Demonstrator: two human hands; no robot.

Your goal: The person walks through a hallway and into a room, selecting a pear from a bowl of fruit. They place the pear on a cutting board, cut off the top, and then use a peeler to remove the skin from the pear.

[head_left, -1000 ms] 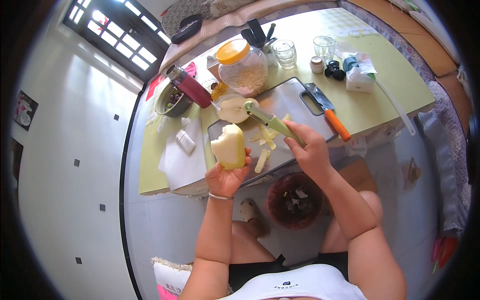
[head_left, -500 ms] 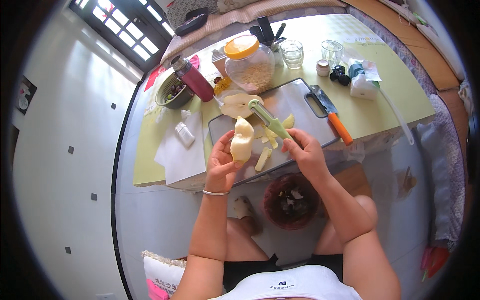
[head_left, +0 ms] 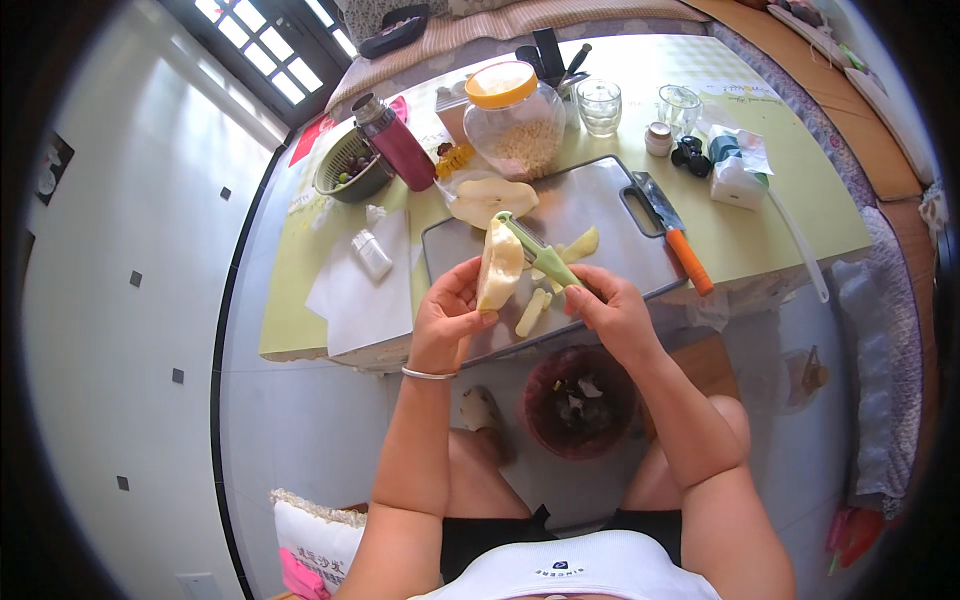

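My left hand (head_left: 447, 308) is closed round a pale piece of pear (head_left: 499, 265) with some yellow peel along its edge. In my right hand (head_left: 608, 305) is a light green peeler (head_left: 540, 250), its head against the upper edge of the pear piece. Beneath both hands lies a grey cutting board (head_left: 595, 210) with several strips of peel (head_left: 533, 312) on it. A cut pear half (head_left: 492, 202) rests at the board's far left edge. To the right, a knife (head_left: 680, 245) with an orange handle lies across the board's edge.
A red thermos (head_left: 395, 145), a basket of grapes (head_left: 352, 170) and a yellow-lidded jar (head_left: 515, 120) stand at the back. Glasses (head_left: 600, 107) and a tissue pack (head_left: 738, 180) are farther right. A small white bottle (head_left: 371, 255) lies on paper. Below the table edge sits a dark red bin (head_left: 577, 400).
The pear piece has turned in my left hand, showing more of its peel edge. The peeler's head has come closer, to the piece's upper edge. The view has shifted slightly.
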